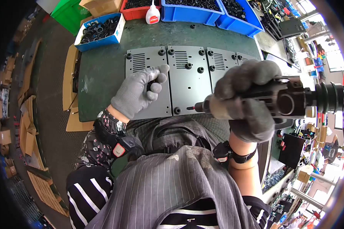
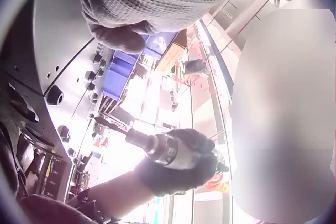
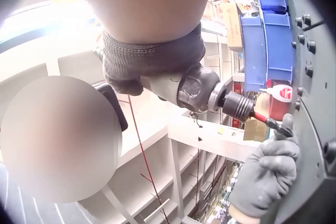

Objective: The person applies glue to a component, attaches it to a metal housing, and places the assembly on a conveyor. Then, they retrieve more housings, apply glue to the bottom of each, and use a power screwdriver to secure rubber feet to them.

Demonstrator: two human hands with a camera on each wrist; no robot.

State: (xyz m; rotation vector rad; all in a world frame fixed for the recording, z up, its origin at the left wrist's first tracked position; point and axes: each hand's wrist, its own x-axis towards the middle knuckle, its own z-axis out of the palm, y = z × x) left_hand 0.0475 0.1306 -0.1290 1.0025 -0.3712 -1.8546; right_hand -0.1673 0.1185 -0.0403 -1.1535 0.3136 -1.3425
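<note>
My gloved left hand is over the leftmost grey metal plate, fingers curled round small dark pieces partly hidden by the glove. My gloved right hand grips a black power driver above the plates on the right, its bit pointing left. The driver and my left hand also appear in the right wrist view. Round black rubber feet stand on the plates; one foot is near the front edge, left of the bit tip.
Along the back of the green table stand a blue-white box of black rings, a red bin, a white bottle and blue bins. Cardboard lies beyond the left edge.
</note>
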